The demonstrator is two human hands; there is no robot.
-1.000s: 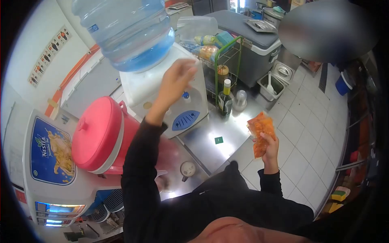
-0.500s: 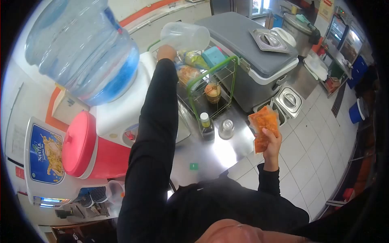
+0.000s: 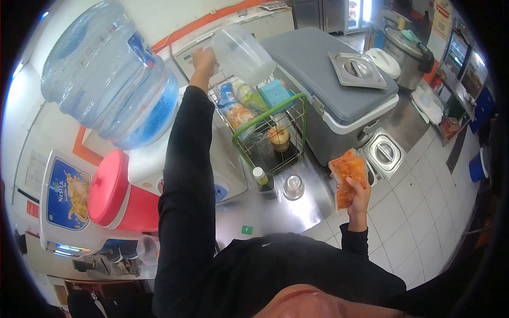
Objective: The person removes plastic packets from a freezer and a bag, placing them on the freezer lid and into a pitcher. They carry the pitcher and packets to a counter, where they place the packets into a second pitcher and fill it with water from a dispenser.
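Observation:
My left hand (image 3: 204,62), slightly blurred, is closed at the side of a clear plastic pitcher (image 3: 243,54), which is tilted above a green-edged wire basket (image 3: 304,108). The grip itself is partly hidden. Below the pitcher, the basket holds food packets (image 3: 238,114), a turquoise box (image 3: 275,94) and a jar (image 3: 279,139). Out to the right, my right hand (image 3: 358,197) pinches a flat clear bag of orange food (image 3: 349,172) and holds it upright over the edge of the steel counter (image 3: 233,217).
A large water bottle (image 3: 114,79) and a red drink jug (image 3: 108,188) stand left. A capped bottle (image 3: 263,180) and a small glass (image 3: 293,187) are on the counter. The grey cooler (image 3: 318,69) bears a steel lid (image 3: 358,70); another lid (image 3: 384,152) lies beside it.
My left hand has moved up and left, and the pitcher has turned to a steeper tilt. The orange bag is still in my right hand. The view has shifted slightly.

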